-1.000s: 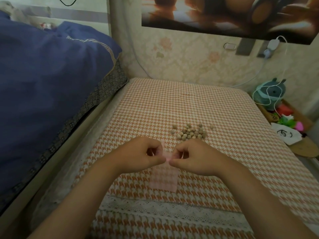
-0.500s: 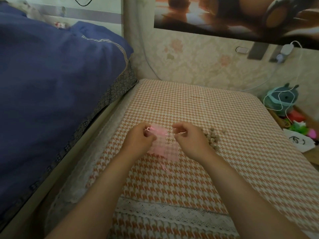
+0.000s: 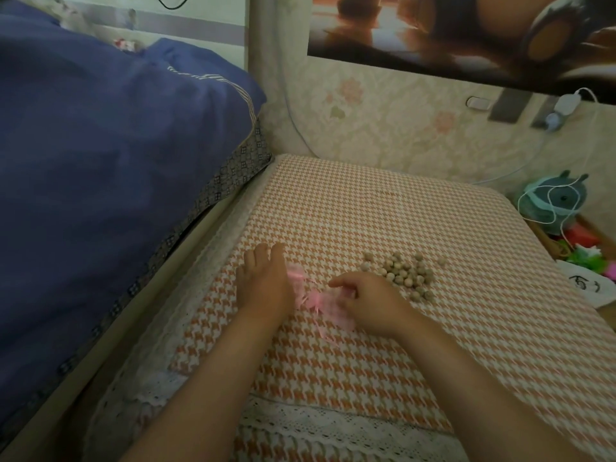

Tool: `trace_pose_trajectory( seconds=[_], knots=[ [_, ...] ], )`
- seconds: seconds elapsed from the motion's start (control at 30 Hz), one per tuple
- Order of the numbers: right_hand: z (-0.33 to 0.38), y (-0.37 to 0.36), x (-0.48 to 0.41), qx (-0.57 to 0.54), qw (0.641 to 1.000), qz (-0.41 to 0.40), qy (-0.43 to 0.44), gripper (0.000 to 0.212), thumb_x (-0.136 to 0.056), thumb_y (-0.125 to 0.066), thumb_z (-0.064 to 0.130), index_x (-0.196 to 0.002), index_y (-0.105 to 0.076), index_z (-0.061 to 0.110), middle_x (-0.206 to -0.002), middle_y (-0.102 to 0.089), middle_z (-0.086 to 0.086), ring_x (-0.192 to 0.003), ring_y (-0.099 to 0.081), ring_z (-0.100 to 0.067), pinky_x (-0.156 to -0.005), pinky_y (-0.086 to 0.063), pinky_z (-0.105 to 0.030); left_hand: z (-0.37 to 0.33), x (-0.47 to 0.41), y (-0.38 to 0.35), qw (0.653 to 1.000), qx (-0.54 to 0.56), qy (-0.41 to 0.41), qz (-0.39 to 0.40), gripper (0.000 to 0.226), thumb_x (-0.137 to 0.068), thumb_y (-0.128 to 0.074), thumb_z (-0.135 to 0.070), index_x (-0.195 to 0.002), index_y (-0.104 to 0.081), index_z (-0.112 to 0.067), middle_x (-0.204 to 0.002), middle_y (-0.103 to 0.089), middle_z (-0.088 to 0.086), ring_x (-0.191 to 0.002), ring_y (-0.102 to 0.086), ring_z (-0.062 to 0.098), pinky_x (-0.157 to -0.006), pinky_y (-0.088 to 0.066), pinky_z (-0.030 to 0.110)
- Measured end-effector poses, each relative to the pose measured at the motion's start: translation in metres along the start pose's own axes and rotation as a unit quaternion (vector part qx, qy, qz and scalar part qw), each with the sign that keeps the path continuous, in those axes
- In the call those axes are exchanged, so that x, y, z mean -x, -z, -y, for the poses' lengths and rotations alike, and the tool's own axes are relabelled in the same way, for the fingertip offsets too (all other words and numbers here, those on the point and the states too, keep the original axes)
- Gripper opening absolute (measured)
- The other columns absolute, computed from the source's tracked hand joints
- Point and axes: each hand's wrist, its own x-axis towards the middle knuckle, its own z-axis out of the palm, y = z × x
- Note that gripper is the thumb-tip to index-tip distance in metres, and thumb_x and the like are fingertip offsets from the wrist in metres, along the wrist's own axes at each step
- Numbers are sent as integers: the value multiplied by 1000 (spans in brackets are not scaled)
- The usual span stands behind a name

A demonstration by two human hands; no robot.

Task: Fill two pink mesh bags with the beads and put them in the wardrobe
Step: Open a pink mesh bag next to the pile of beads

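1. i see the two pink mesh bags (image 3: 316,300) lying crumpled on the houndstooth bed cover (image 3: 383,211), toward its left edge and about midway along it; i can't tell where one bag ends and the other begins.
2. my left hand (image 3: 263,281) lies flat over the left end of the pink mesh, fingers (image 3: 260,253) stretched out and spread, pressing rather than gripping.
3. my right hand (image 3: 366,300) sits on the right end of the mesh, its fingers curled in loosely; i cannot tell whether they pinch the fabric or just rest on it.
4. the wooden beads (image 3: 405,276) sit in a loose heap just beyond the right hand, toward the bed's right edge, none inside a bag as far as i can see.
5. handling, as i judge it: the mesh looks very light, limp and flimsy, so it will collapse shut unless held open; best taken at the mouth hem, by the thin ribbon drawstrings (image 3: 321,331).
6. the beads look small, hard and round, so they will likely roll on the soft cover; i'd scoop several at once rather than chase singles.
7. no wardrobe is in view.
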Motion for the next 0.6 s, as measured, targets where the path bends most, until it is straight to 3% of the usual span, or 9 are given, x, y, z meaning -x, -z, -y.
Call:
trace_pose_trajectory(
  seconds=[0.1, 0.23, 0.33, 0.4, 0.53, 0.6],
  knots=[
    [-8, 3, 4, -66, 997, -24, -8, 27, -96, -62, 13, -115, -74, 28, -116, -69, 10, -103, -60, -5, -85, -46, -21, -9, 4, 6, 998, 8, -47, -45, 68, -90, -65, -28, -149, -31, -22, -160, -17, 8, -146, -15, 28, -117, -22, 41],
    [-10, 16, 13, -217, 970, -96, -50, 19, -93, -68, 10, -87, -72, 27, -85, -71, 5, -75, -69, -10, -68, -54, -22, -29, 12, 17, 986, 147, -52, -63, 36, -92, -62, -19, -125, -51, -25, -133, -43, -3, -125, -37, 18, -106, -38, 36],
    [-10, 26, 22, -329, 934, -108, -91, 9, -94, -67, 7, -95, -71, 15, -86, -75, -9, -70, -73, -15, -58, -52, -24, -40, 19, 24, 958, 286, 3, 3, 17, -95, -52, -12, -105, -53, -26, -105, -60, -5, -92, -59, 16, -78, -55, 38],
    [-12, 29, 26, -394, 908, -92, -108, 7, -93, -68, 5, -99, -70, 8, -89, -76, -16, -70, -74, -16, -58, -54, -27, -45, 25, 26, 945, 322, 8, 54, 14, -96, -50, -16, -104, -57, -27, -97, -63, -7, -80, -61, 13, -65, -53, 34],
    [-17, 32, 32, -429, 894, -50, -117, 9, -91, -71, 4, -99, -70, 5, -87, -77, -15, -73, -75, -19, -61, -57, -28, -57, 31, 20, 887, 439, 3, 143, 20, -94, -59, -27, -113, -65, -27, -107, -69, -4, -91, -64, 8, -73, -49, 27],
    [-20, 33, 33, -424, 898, -30, -117, 10, -91, -70, 3, -100, -69, 5, -85, -77, -12, -72, -75, -18, -61, -56, -29, -59, 31, 17, 888, 436, -27, 143, 12, -91, -67, -27, -102, -70, -25, -92, -72, -4, -80, -64, 8, -73, -49, 30]
  ],
)
